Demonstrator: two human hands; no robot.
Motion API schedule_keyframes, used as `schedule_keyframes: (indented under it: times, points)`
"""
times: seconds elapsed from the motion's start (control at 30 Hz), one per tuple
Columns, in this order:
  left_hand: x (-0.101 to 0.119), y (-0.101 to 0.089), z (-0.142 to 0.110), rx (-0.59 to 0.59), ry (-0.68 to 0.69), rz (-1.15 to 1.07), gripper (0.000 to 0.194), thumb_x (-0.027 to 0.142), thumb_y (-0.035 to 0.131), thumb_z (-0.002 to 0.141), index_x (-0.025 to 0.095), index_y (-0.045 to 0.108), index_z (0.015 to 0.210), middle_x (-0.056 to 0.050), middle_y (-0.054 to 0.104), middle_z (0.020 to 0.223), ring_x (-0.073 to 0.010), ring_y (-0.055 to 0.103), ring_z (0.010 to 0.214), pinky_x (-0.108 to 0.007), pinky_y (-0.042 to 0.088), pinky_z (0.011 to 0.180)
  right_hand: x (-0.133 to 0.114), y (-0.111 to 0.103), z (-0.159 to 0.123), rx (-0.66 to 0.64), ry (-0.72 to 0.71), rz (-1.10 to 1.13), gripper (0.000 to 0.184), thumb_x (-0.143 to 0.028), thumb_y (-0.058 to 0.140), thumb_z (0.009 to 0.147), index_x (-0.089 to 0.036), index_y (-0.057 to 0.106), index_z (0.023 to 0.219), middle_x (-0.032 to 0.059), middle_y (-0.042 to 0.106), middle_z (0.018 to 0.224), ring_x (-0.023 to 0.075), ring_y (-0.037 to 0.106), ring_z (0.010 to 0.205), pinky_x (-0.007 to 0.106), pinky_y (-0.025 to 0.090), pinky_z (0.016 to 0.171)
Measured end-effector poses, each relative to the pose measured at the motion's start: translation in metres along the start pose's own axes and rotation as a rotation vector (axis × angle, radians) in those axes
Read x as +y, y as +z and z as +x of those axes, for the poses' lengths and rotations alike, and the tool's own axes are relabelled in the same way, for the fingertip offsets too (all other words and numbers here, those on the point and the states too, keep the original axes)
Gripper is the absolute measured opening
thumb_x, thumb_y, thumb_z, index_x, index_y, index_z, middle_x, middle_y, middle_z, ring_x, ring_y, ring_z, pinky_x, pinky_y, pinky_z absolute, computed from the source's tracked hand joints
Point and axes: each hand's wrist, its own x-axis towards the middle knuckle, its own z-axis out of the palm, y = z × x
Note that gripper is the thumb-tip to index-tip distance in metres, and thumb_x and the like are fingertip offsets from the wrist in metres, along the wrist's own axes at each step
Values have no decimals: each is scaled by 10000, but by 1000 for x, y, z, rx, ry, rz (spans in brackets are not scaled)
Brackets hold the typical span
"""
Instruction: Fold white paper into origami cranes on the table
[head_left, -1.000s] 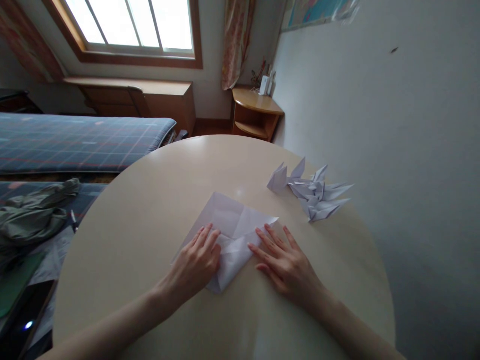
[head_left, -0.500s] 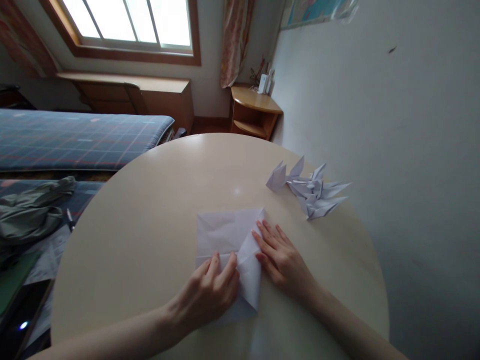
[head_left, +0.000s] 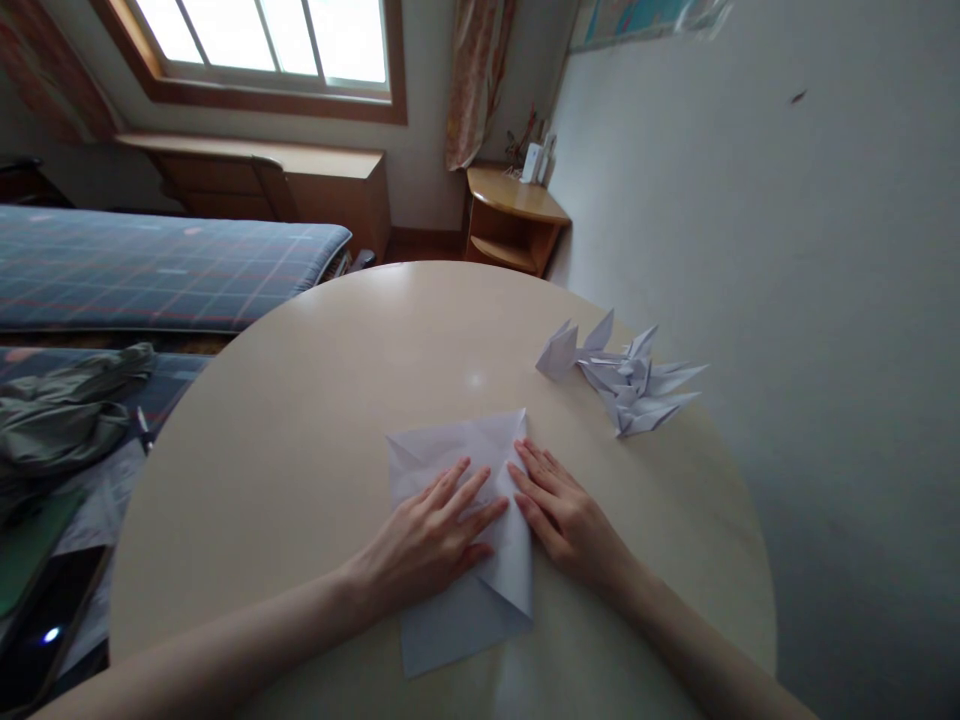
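Note:
A white sheet of paper [head_left: 450, 610], partly folded, lies on the round beige table [head_left: 300, 430] in front of me. My left hand [head_left: 431, 535] lies flat on the middle of the sheet with its fingers stretched out and spread. My right hand [head_left: 559, 510] rests at the sheet's right edge, fingers extended, fingertips touching the paper near its upper right corner. Neither hand grips anything.
A small pile of folded white paper figures [head_left: 622, 375] sits at the table's far right, by the grey wall. Left of the table are a bed with a blue checked cover [head_left: 150, 265], a grey-green garment [head_left: 60, 415] and a dark device [head_left: 37, 630]. A wooden corner shelf [head_left: 510, 215] stands behind.
The sheet has been turned and a fold laid over. My left hand went from curled fingers pressing the fold to lying flat and spread. My right hand stayed at the right edge.

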Motion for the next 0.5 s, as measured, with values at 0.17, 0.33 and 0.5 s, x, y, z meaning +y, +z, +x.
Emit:
schedule_keyframes:
  times: [0.17, 0.33, 0.5]
  points:
    - [-1, 4, -1, -19, -10, -27, 419, 397, 416, 925, 180, 479, 1278, -168, 445, 1370, -318, 393, 1279, -449, 445, 983, 1, 2, 0, 0, 3, 7, 397, -202, 402, 917, -188, 486, 1305, 123, 414, 1392, 235, 335, 1315, 491, 373, 1038]
    - [-2, 3, 0, 11, -6, -44, 380, 361, 413, 933, 171, 524, 1244, -186, 468, 1347, -316, 420, 1257, -440, 455, 973, 1, 1, 1, -15, 0, 11, 397, -206, 406, 917, -200, 483, 1307, 117, 412, 1393, 239, 333, 1315, 500, 369, 1037]
    - [-2, 3, 0, 24, -5, -52, 368, 349, 413, 935, 176, 535, 1236, -186, 478, 1338, -314, 424, 1253, -440, 460, 966, 1, 1, 1, -31, -6, -7, 398, -202, 402, 919, -190, 479, 1309, 129, 413, 1390, 243, 329, 1317, 507, 372, 1031]
